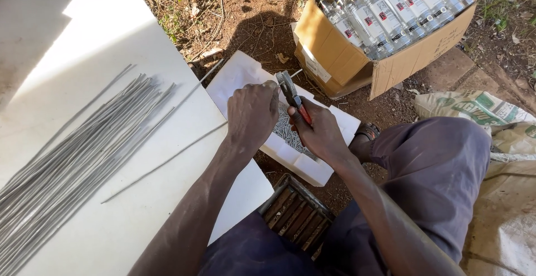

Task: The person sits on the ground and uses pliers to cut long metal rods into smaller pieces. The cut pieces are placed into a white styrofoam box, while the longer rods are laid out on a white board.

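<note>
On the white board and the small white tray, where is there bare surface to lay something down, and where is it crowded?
Free: the white board above the bundle of grey rods, and its lower part between the single rod and the left forearm. Crowded: the small white tray, where the left hand, the right hand, the pliers and cut pieces sit.

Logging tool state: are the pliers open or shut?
Open. The pliers in the right hand show their jaws spread around a thin wire that the left hand holds.

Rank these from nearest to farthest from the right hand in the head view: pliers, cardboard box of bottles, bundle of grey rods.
1. Pliers: gripped in the right hand.
2. Cardboard box of bottles: beyond the hand, on the ground.
3. Bundle of grey rods: far left on the white board.
</note>
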